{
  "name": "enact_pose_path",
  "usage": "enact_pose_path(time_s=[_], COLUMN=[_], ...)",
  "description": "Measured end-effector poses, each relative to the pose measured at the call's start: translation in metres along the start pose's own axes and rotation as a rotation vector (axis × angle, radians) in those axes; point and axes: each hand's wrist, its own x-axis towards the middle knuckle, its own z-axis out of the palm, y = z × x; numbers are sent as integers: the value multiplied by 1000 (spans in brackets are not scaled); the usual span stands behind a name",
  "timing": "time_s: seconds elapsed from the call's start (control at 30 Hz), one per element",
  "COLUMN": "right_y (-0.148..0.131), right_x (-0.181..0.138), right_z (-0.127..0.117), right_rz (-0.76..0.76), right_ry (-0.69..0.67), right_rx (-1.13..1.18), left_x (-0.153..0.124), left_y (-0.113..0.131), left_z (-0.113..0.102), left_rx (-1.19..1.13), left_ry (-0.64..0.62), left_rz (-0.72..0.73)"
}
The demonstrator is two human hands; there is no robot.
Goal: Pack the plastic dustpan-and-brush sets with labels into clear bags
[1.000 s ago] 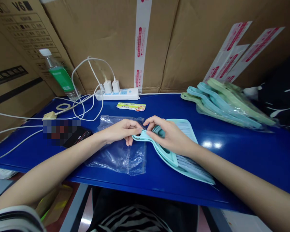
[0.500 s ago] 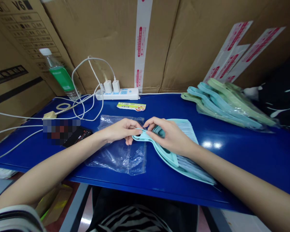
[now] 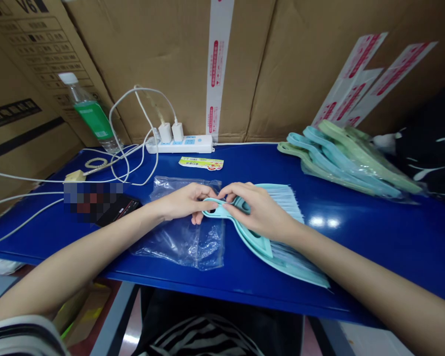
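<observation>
A light-blue hand brush (image 3: 287, 200) lies stacked with a matching dustpan (image 3: 250, 241) on the blue table, bristles toward the right. My left hand (image 3: 192, 200) pinches the handle end, thumb on top and fingers curled below. My right hand (image 3: 259, 207) is closed around the neck of the stacked handles, its thumb and forefinger meeting near my left thumb. Both palms hide part of the handles. Beneath my left hand and the handle end lies a clear plastic bag (image 3: 181, 244), flat on the table.
Bagged green and blue brush sets (image 3: 348, 158) lie at the back right. A yellow printed label (image 3: 201, 163) sits before a white power strip (image 3: 181, 144). Cables, a bottle (image 3: 94, 118) and a dark device (image 3: 118, 208) occupy the left. Cardboard (image 3: 240, 74) stands behind.
Both hands keep their grip on the handles. The fingers of my right hand have shifted slightly, and the brush and dustpan have moved only a little.
</observation>
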Motion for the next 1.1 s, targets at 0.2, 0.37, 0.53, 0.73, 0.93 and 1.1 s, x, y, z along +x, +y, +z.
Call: enact_pose_path(time_s=[0.2, 0.37, 0.53, 0.73, 0.93, 1.1], right_y=[2, 3, 7, 7, 3, 6], right_x=[0, 2, 5, 4, 2, 1], right_z=[-8, -16, -30, -44, -40, -36], right_rz=[62, 84, 93, 79, 69, 89], right_ry=[-110, -241, -198, -249, -375, -405], right_rx=[-140, -137, -146, -184, -222, -243], left_x=[-2, -15, -33, -49, -49, -44], left_y=[0, 9, 17, 17, 12, 10], left_z=[3, 1, 1, 27, 42, 39], left_rx=[110, 695, 1114, 1237, 1374, 1446], left_ry=[7, 231, 185, -135, -131, -71], left_rz=[59, 256, 409, 518, 559, 606])
